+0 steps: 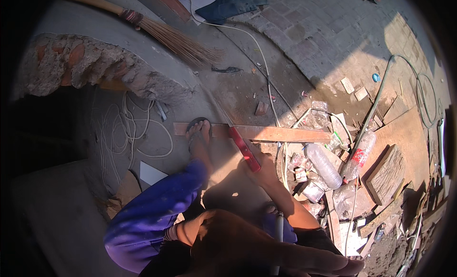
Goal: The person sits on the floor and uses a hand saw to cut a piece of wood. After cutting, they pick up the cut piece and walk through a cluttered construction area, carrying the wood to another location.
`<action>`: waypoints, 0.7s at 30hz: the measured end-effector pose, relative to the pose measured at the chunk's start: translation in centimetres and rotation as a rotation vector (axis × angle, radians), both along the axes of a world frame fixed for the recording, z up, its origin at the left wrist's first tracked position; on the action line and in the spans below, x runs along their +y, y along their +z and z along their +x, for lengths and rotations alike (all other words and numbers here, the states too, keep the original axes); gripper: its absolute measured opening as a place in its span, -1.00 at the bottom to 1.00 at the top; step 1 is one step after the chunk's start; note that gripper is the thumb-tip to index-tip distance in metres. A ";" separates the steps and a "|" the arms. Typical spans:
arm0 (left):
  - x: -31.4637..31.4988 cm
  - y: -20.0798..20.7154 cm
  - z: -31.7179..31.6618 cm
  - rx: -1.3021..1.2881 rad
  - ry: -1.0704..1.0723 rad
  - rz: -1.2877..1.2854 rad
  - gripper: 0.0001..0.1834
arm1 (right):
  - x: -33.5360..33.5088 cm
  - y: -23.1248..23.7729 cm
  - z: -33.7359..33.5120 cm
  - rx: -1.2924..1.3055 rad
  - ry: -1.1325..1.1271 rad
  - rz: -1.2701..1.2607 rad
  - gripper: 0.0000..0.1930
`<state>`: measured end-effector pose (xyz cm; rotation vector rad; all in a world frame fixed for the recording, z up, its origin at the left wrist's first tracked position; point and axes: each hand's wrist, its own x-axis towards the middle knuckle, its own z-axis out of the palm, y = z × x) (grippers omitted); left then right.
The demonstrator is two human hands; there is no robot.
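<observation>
My right hand (265,168) is closed round the handle of a red-handled saw (244,149). Its blade shows only as a thin line running away to the upper left. The saw crosses a narrow wooden plank (281,133) on the ground. One sandalled foot (197,129) of mine stands on the plank's left end. My left hand (233,243) hovers large and blurred close to the camera, its fingers stretched to the right. A pale rod (278,234) passes beside those fingers; whether the hand touches it I cannot tell.
A broom (176,36) lies on a ledge above a broken brick edge (71,62) and a dark hollow. Loose white cable (143,153) coils at left. Plastic bottles (322,166), scrap wood (386,174) and rubbish are heaped at right, beside a hose (381,93).
</observation>
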<state>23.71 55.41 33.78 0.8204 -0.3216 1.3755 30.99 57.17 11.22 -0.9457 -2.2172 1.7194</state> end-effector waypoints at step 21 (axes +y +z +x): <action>-1.4 -3.3 -3.8 0.812 0.131 -0.554 0.17 | 1.0 1.6 0.1 0.045 0.020 -0.158 -0.59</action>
